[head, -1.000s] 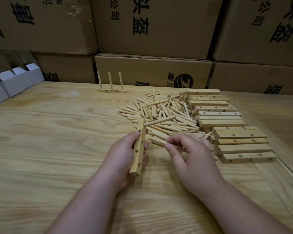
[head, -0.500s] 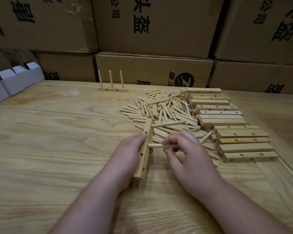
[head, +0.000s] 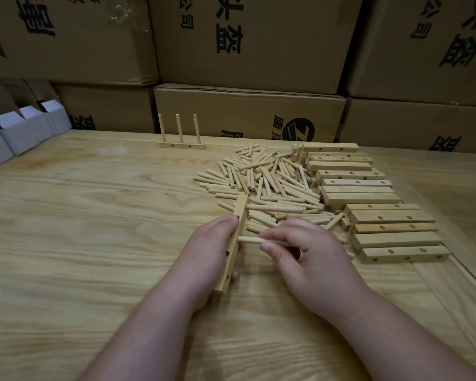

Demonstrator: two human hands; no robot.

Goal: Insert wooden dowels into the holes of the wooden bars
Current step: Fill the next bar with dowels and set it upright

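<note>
At a workbench, the left hand grips a drilled wooden bar on edge while the right hand pinches a dowel, tip at the bar's middle hole; seating it likely needs a straight push

Your left hand and right hand are both bare, and both forearms show uncovered right to the frame's lower edge, sleeves nowhere over them.

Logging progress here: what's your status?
Left hand grips bar. Right hand pinches dowel, tip at bar's middle hole. Nothing blocking.
</note>
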